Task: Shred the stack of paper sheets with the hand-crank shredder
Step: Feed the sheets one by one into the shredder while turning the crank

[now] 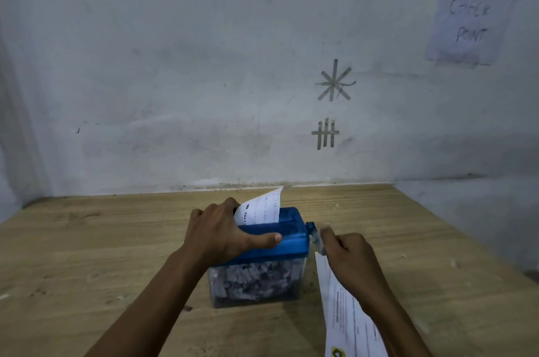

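Blue shredder (291,235) is set mid worktop (87,240), its clear bin (253,280) packed w/ shreds. Top is gripped by left hand (221,228), thumb laid along near edge. A printed sheet (262,210) is stood in the slot. Crank (316,240), blurred, is gripped by right hand (350,254). More paper sheets (347,313) are laid near right, partly under that forearm.

Wall note (469,24) reads "CHECK POINT"; print on the upright sheet (262,212) is too small to read.
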`<action>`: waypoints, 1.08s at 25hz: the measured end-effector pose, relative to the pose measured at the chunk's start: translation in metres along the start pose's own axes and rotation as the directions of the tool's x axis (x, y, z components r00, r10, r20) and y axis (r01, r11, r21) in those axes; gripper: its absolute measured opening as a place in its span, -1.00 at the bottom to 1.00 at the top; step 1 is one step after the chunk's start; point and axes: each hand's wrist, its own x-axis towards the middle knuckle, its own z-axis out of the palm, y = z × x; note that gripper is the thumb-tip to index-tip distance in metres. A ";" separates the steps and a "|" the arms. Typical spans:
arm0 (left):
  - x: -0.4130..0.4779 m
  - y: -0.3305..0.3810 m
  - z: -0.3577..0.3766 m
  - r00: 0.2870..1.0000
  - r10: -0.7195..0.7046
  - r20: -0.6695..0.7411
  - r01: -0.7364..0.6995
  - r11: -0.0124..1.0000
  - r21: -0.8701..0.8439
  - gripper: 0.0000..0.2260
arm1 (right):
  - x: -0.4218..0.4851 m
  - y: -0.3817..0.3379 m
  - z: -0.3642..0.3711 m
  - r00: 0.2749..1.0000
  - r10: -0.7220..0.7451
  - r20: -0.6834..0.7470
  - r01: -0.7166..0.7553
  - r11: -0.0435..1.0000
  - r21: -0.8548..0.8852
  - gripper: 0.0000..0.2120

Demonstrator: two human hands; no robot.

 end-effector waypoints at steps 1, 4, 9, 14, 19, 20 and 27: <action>0.000 -0.001 0.000 1.000 0.008 0.014 -0.008 1.000 0.002 0.08 | 0.004 -0.001 0.004 0.997 -0.004 -0.073 0.006 1.000 0.019 -0.51; 0.003 -0.003 0.001 0.999 0.035 0.040 -0.034 0.999 -0.030 0.11 | 0.016 0.000 0.015 0.975 0.022 -0.220 -0.005 0.997 0.080 -0.48; 0.003 -0.001 0.000 0.996 0.085 0.030 -0.084 0.996 -0.025 0.07 | 0.025 -0.017 0.017 0.941 0.014 -0.339 0.035 0.990 0.138 -0.49; 0.001 -0.001 -0.002 0.995 0.092 0.049 -0.085 0.986 -0.141 -0.02 | 0.083 -0.049 0.005 0.976 0.174 -0.129 -0.159 0.980 0.118 -0.58; -0.001 -0.001 -0.004 0.994 0.076 0.083 -0.058 0.978 -0.200 -0.11 | 0.106 -0.046 0.020 0.952 0.288 0.107 -0.306 0.920 0.246 -0.65; -0.001 0.000 -0.003 0.995 0.065 0.077 -0.050 0.980 -0.193 -0.09 | 0.110 -0.041 0.024 0.946 0.306 0.105 -0.323 0.914 0.245 -0.66; -0.005 0.001 -0.002 0.999 0.040 0.034 -0.031 0.972 -0.231 -0.20 | 0.097 0.007 0.042 0.846 0.449 0.287 -0.515 0.829 0.219 -0.78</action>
